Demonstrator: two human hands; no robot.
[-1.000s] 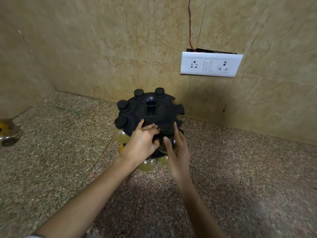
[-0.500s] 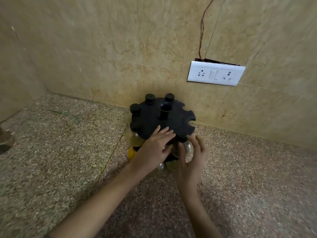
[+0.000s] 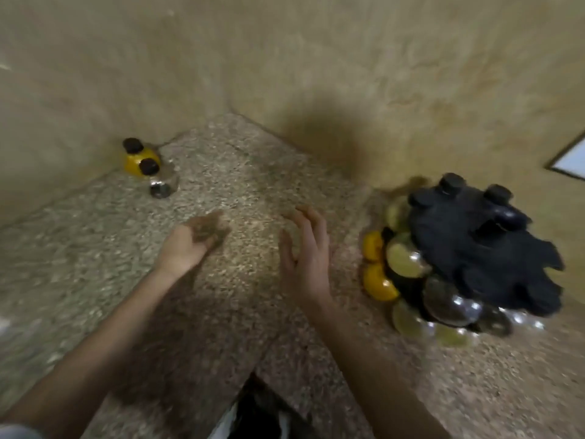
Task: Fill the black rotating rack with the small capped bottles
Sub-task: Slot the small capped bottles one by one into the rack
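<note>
The black rotating rack [image 3: 481, 248] stands at the right on the speckled counter, with several small round bottles hanging around it, yellow, green and clear, black caps poking through its top. Two loose black-capped bottles sit far left by the wall: a yellow one [image 3: 134, 160] and a clear one [image 3: 161, 182] in front of it. My left hand [image 3: 186, 245] hovers mid-counter, blurred, fingers loosely curled and holding nothing. My right hand [image 3: 305, 251] is beside it, fingers spread and empty, well left of the rack.
Beige tiled walls meet in a corner behind the counter [image 3: 240, 172]. A white switch plate [image 3: 569, 161] shows at the right edge. The counter's front edge forms a notch [image 3: 253, 403] at the bottom with something dark below.
Both hands have come off the rack and moved left over the counter. The view has swung left, bringing the two loose bottles into sight.
</note>
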